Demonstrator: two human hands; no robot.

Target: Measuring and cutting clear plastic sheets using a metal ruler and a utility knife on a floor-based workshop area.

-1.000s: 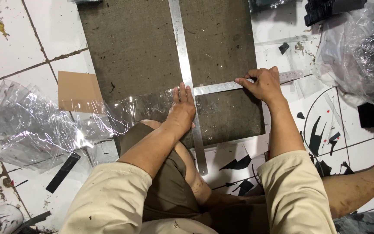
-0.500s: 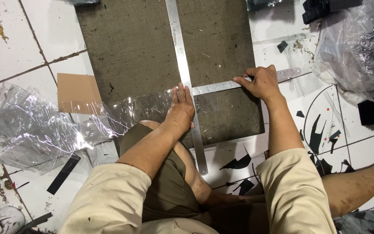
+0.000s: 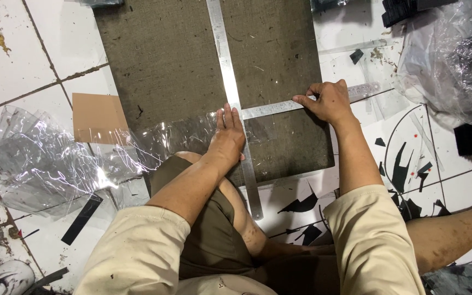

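Nothing moved, left hand pressing long ruler, cardboard beside

**Scraps and Clutter on the Tiled Floor**

Left of the hands lies a brown cardboard piece. Nearer the person on that side sits a black strip. Far right, a heap of plastic bags; below it, black offcuts.

Two steel rulers cross over clear plastic film on grey board.
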